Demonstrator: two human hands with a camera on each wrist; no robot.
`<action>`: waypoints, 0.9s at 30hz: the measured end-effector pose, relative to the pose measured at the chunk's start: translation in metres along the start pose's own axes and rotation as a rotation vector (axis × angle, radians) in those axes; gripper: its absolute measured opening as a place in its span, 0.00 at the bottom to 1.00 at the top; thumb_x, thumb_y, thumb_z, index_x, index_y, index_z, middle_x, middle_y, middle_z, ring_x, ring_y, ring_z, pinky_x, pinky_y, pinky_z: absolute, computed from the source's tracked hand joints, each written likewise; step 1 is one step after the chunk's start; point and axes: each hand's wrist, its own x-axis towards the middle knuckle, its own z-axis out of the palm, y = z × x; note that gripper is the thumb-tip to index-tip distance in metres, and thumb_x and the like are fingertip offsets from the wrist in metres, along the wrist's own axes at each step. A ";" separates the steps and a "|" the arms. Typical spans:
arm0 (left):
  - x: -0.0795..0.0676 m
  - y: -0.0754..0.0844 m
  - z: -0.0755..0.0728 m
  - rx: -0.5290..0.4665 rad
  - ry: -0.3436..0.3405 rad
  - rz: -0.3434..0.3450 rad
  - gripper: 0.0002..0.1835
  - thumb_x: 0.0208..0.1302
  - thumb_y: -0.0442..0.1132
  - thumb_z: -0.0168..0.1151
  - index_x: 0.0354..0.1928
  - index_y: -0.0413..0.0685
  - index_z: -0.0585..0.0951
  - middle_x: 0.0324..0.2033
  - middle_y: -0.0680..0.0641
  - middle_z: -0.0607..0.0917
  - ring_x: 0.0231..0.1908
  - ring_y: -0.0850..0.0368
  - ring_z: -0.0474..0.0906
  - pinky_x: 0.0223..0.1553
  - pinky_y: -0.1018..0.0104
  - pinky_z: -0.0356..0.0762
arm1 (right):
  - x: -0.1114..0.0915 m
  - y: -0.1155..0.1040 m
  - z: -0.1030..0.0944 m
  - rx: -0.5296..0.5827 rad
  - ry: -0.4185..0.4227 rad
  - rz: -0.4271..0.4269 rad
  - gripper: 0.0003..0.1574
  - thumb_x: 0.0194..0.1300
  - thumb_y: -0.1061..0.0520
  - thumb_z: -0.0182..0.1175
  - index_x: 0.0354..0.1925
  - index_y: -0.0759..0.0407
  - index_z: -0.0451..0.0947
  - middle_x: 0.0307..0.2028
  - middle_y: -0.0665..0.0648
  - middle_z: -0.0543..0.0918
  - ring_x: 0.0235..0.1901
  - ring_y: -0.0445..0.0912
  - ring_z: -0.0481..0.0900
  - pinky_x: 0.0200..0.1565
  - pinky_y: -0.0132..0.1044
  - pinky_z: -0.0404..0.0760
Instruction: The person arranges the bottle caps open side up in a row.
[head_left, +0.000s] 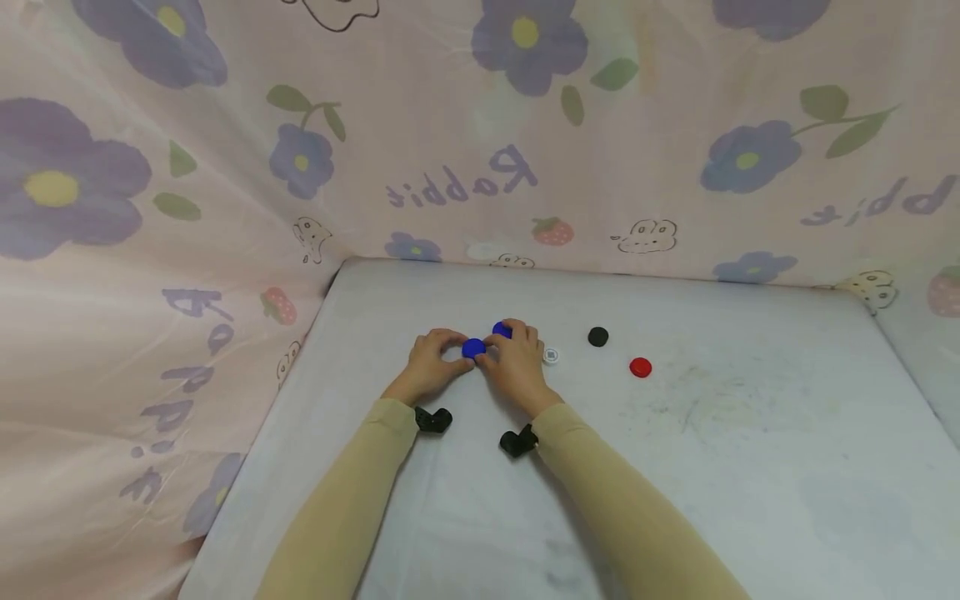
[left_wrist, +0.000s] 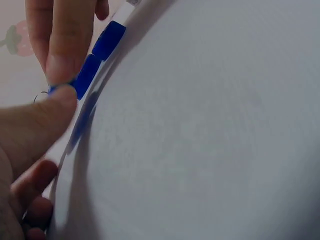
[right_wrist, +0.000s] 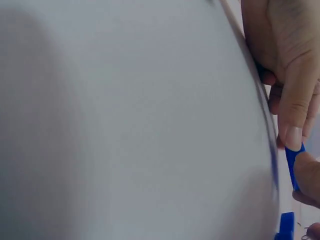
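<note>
A round blue cap (head_left: 473, 348) sits between both hands, toward the back of the white table. My left hand (head_left: 431, 358) pinches its left side with thumb and forefinger. From the other side my right hand (head_left: 517, 367) pinches it too, the fingertips of the two hands almost meeting. Another blue cap (head_left: 501, 330) lies just behind, partly covered by my right fingers; in the left wrist view that second blue cap (left_wrist: 109, 40) stands in line with the held one (left_wrist: 89, 75). A white cap (head_left: 551, 356) with a square mark lies right beside my right hand.
Farther right on the white table (head_left: 450, 517) lie a black cap (head_left: 597, 337) and a red cap (head_left: 641, 367). A flower-printed curtain (head_left: 450, 108) hangs behind the table and along its sides. Dark wrist cameras (head_left: 517, 442) sit at both cuffs.
</note>
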 end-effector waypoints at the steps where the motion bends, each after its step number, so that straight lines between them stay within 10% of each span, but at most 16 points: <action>1: 0.000 -0.002 0.000 -0.022 -0.006 -0.004 0.24 0.57 0.55 0.69 0.55 0.59 0.79 0.59 0.51 0.74 0.62 0.46 0.59 0.62 0.46 0.54 | -0.001 0.000 -0.001 0.006 0.000 -0.002 0.20 0.64 0.45 0.65 0.49 0.55 0.83 0.64 0.61 0.65 0.62 0.58 0.56 0.58 0.52 0.56; 9: -0.015 0.009 0.000 -0.211 -0.071 0.028 0.21 0.56 0.50 0.72 0.51 0.56 0.81 0.48 0.53 0.81 0.54 0.51 0.73 0.58 0.51 0.66 | -0.020 0.003 -0.014 0.049 -0.002 -0.044 0.21 0.64 0.47 0.65 0.50 0.56 0.82 0.51 0.58 0.80 0.53 0.57 0.69 0.53 0.53 0.63; 27: -0.036 0.040 0.017 -0.191 -0.204 0.127 0.22 0.63 0.42 0.67 0.58 0.44 0.79 0.41 0.53 0.85 0.42 0.60 0.80 0.47 0.64 0.77 | -0.062 0.030 -0.033 0.355 -0.053 -0.024 0.22 0.65 0.54 0.65 0.55 0.60 0.78 0.40 0.53 0.82 0.36 0.43 0.79 0.39 0.38 0.79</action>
